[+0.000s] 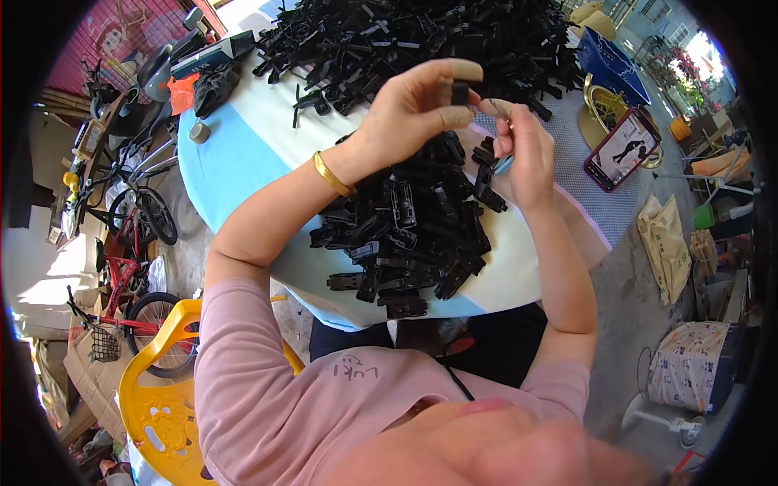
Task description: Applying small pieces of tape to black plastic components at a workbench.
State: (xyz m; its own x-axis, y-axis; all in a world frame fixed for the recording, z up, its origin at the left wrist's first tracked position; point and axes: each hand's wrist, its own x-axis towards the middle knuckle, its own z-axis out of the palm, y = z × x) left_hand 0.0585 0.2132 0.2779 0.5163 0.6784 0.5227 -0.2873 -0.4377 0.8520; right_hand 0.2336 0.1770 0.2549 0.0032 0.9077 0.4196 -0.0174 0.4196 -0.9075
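My left hand (409,109), with a gold bangle at the wrist, pinches a small black plastic part (460,92) between thumb and fingers. Close beside it on the right, my right hand (527,154) is closed, its index finger reaching toward that part. Something slim with a bluish piece (504,165) shows at the right palm; its kind is hidden by the fingers. Tan coverings wrap several fingertips. Below both hands lies a pile of black plastic clips (401,206). A much larger heap of black parts (413,40) covers the far side of the table.
The round table wears a blue and cream cloth (231,162). A phone (622,150) leans at the right near a gold-coloured bowl (596,121) and a blue basket (609,69). A small round cap (199,133) sits at the left edge. A yellow chair (154,397) and a red bicycle (121,279) stand left.
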